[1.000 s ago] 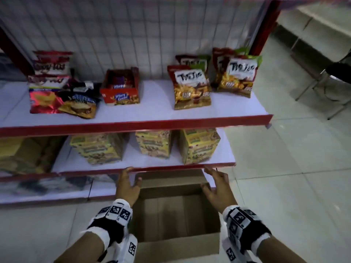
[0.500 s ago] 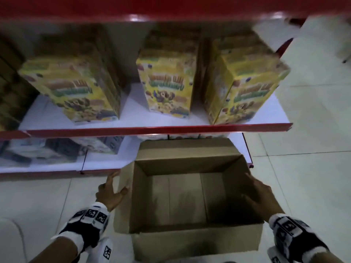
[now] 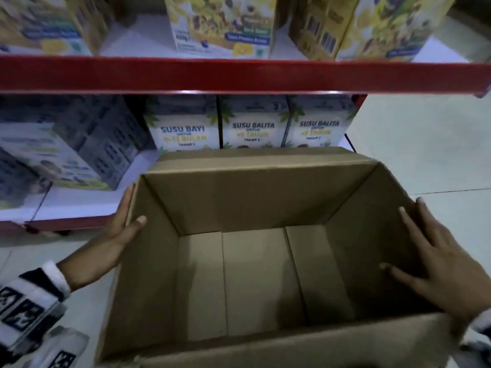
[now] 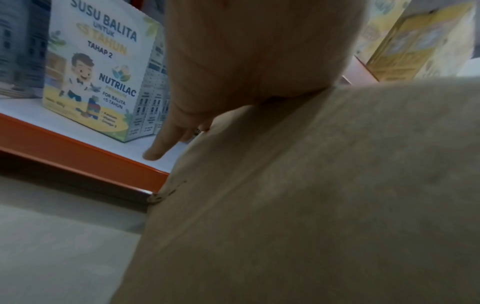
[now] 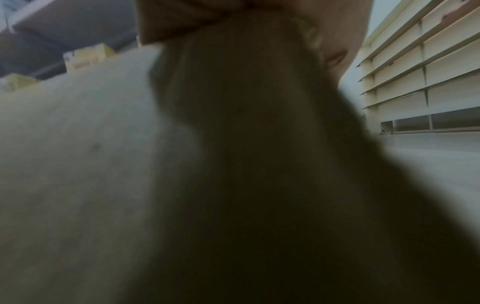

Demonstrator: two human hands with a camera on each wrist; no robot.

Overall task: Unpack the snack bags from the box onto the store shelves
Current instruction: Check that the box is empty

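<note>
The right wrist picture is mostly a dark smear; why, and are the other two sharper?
Right wrist view: the cardboard box sits right against the lens, shadowed and blurred. Left wrist view: the Susu Balita carton prints crisply; the left hand looms soft. Head view: dim, shelf edges bowed.

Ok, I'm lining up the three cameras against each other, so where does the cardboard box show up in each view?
Head: the cardboard box fills the lower centre, open, nothing in it; left hand on its left wall, right hand on its right wall.
Left wrist: its outer wall fills the lower right, under the palm.
Right wrist: blurred, pale wall at left, dark in the centre.
Shared landmark: the yellow boxes on the shelf above.
</note>
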